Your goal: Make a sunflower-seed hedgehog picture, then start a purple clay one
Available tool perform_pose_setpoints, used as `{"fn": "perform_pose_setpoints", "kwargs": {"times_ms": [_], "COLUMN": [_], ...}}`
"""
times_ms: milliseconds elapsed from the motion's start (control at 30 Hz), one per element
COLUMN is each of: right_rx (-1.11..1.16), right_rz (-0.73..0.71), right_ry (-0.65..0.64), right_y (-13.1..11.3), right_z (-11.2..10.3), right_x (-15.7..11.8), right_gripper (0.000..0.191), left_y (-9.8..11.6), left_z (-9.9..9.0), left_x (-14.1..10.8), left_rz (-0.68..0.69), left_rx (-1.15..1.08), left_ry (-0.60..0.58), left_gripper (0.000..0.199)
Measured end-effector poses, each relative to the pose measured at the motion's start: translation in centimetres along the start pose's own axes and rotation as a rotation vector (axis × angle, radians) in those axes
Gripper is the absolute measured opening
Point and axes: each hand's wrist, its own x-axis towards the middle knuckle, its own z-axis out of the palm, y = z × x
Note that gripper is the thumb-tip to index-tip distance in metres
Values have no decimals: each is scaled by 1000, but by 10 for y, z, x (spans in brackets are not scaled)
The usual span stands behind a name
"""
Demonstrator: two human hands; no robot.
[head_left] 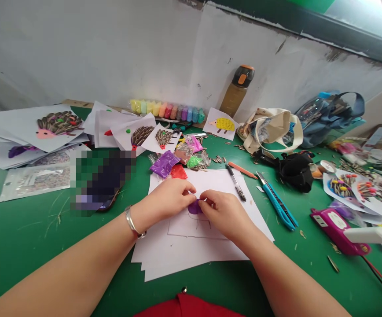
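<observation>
A small flattened piece of purple modelling clay (195,208) lies on a pencil-like line drawing on the white paper (184,255). My left hand (173,196) reaches it from the left, with thumb and forefinger pinched at its upper edge. From the right, my right hand (222,211) pinches the clay's other side, its fingertips close to the left ones. Part of the clay and drawing is hidden by my fingers. Just beyond my hands are a purple clay packet (165,164) and a red clay packet (178,171).
A black pen (235,182) lies on the paper's right side, with a blue utility knife (277,200) and an orange stick (243,170) beyond it. Seed-covered hedgehog pictures (57,123) pile up at left. A bottle (237,90) stands by the wall; a magenta device (339,231) is at right.
</observation>
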Motion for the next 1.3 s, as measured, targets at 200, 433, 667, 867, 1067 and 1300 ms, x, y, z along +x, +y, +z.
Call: {"fn": "perform_pose_setpoints", "kwargs": {"times_ms": [200,433,667,867,1067,1300], "right_rx": [-84,-89,-96,-295,-418,-430], "right_rz": [-17,14,-272,-383,-440,-457], "right_ry": [18,15,-76,-154,-199,-253], "right_y": [1,9,12,8,10,4], "right_z": [0,-17,-23,-18,-17,-21], "right_x": [-2,-3,-16,-20,-23,-29], "right_gripper": [23,31,41,39,39,43], "left_y": [1,5,8,7,6,2], "left_z": [-2,-5,-8,-4,1,3], "left_x": [0,0,0,2,2,2], "left_rz": [-24,7,-36,-30,-7,4], "left_rx": [64,121,80,134,193,192], "left_ry": [-31,-31,-62,-30,-14,2], "left_gripper": [29,23,25,20,16,16]}}
